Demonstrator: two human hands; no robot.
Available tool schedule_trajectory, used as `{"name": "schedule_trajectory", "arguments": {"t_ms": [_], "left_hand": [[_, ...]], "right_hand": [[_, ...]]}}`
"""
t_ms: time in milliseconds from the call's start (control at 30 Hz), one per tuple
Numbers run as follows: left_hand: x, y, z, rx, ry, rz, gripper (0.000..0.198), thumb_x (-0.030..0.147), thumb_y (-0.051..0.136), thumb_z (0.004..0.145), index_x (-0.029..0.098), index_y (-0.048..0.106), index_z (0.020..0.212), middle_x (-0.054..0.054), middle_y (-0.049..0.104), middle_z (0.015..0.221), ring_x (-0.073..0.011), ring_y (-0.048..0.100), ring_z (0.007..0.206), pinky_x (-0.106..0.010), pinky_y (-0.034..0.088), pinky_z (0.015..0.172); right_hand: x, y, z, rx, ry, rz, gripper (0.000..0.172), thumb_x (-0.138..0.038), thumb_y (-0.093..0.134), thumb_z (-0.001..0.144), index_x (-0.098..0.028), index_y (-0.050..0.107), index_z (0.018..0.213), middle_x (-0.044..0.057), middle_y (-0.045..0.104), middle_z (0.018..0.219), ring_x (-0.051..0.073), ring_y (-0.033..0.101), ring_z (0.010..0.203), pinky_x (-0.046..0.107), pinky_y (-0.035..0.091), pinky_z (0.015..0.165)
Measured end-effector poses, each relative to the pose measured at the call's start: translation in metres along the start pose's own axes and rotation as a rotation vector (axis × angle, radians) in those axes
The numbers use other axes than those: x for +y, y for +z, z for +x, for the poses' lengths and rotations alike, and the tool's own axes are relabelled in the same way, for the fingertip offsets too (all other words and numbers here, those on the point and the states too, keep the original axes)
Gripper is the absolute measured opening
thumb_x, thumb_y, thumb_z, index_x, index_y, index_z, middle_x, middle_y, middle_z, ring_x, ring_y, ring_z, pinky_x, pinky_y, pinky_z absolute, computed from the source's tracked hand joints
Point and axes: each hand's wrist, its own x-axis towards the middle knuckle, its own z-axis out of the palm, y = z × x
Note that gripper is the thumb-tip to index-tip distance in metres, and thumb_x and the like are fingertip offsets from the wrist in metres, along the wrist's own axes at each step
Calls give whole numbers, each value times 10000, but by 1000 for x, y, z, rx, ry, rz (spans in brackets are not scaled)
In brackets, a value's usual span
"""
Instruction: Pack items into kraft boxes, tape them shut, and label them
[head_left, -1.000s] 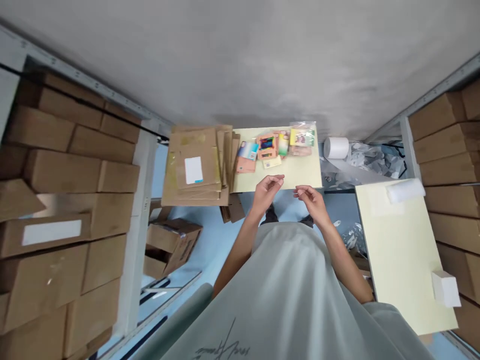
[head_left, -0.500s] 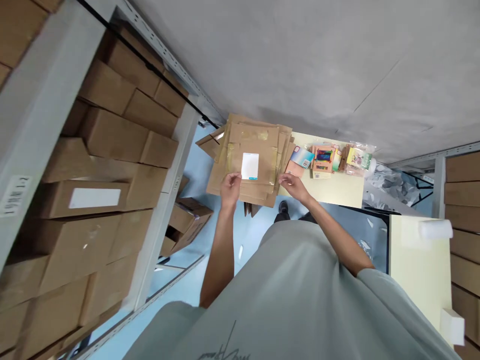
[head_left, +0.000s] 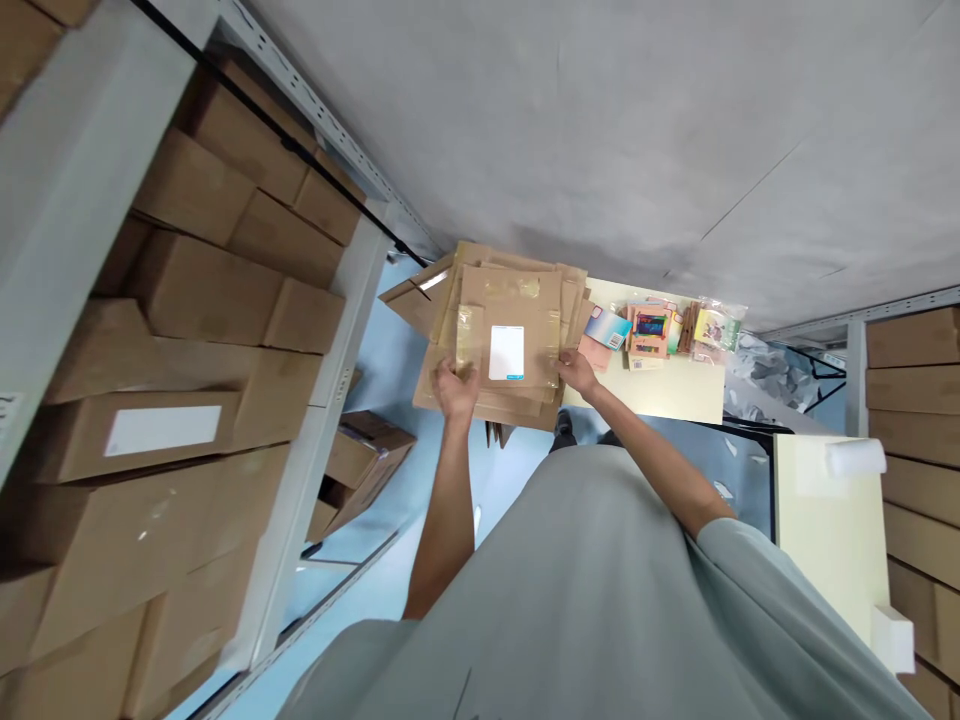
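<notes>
A flattened cardboard box (head_left: 480, 292) with strips of clear yellowish tape and a white label (head_left: 507, 353) lies on top of a stack of flattened cardboard (head_left: 517, 408). My left hand (head_left: 455, 390) is at its lower left corner, fingers curled at the edge. On the opposite side, my right hand (head_left: 576, 372) pinches the lower right edge. Parts of my fingertips are hard to make out. To the right of the stack, colourful printed cards (head_left: 606, 328) and small packets (head_left: 649, 332) lie on the cream tabletop (head_left: 675, 390).
A shelf full of cardboard boxes (head_left: 217, 275) stands on the left, with an open carton (head_left: 367, 460) on the floor beside it. Plastic-wrapped packs (head_left: 716, 328) and crumpled wrapping (head_left: 776, 375) are at right. A second cream table (head_left: 825, 530) bears a white roll (head_left: 855, 457).
Both hands have come to the sides of the top flattened box, the right one closing on its edge. The view has shifted slightly.
</notes>
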Motion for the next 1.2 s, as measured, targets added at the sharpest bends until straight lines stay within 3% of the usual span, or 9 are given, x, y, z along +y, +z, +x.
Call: {"name": "schedule_trajectory", "arguments": {"t_ms": [133,300,500,600,700,867,1033,1200], "left_hand": [[-2,-9,-3,-86,31,-36,243,290,680,857,189,707,1077,-72,788,975,-258,760,974,-447,613,1050],[16,-28,-14,-94,120,-224,185,322,628,877,210,673,1019,-89,805,1041,-242,771,1018,-380,619,996],[79,-65,-57,-247,420,-375,368,565,696,960,231,705,1115,-68,811,1114,-228,756,1050,-338,604,974],[121,-63,-87,-383,532,-385,385,599,718,985,235,719,1111,-60,804,1111,-231,754,1065,-333,603,972],[163,-38,-117,-577,646,-352,397,613,703,1016,235,730,1130,-55,800,1108,-231,753,1052,-341,604,972],[236,38,-185,-859,885,-246,430,639,668,1045,227,747,1143,-59,800,1099,-241,752,1062,-361,615,997],[299,108,-294,-1161,1167,-153,383,582,593,1103,246,765,1160,-83,805,1164,-266,749,1149,-403,616,1068],[322,174,-421,-1354,1334,-47,340,514,536,1137,258,756,1171,-84,809,1167,-263,755,1143,-416,624,1059]], "right_hand": [[1,-2,-12,-25,114,143,250,-403,855,869,-222,700,945,9,710,745,201,699,706,338,605,711],[-2,-8,-42,-15,98,231,423,-580,874,771,-231,634,761,-31,625,638,164,601,695,281,533,669],[5,-46,-105,0,32,477,480,-620,913,698,-220,703,859,37,770,846,205,676,823,329,552,758],[17,-83,-150,50,22,539,478,-595,921,721,-208,769,957,80,817,965,244,717,901,385,584,850],[37,-128,-202,234,58,580,521,-592,934,748,-211,791,1073,109,839,1089,281,746,990,443,603,957],[85,-203,-311,714,130,663,701,-611,970,742,-239,731,1286,102,809,1195,273,754,1074,467,612,1039],[140,-242,-422,1098,196,677,810,-651,948,770,-277,673,1434,99,773,1234,248,744,1046,465,624,1028],[207,-258,-486,1257,324,725,719,-735,846,780,-245,733,1293,118,792,1195,282,746,1014,450,633,922]]}}
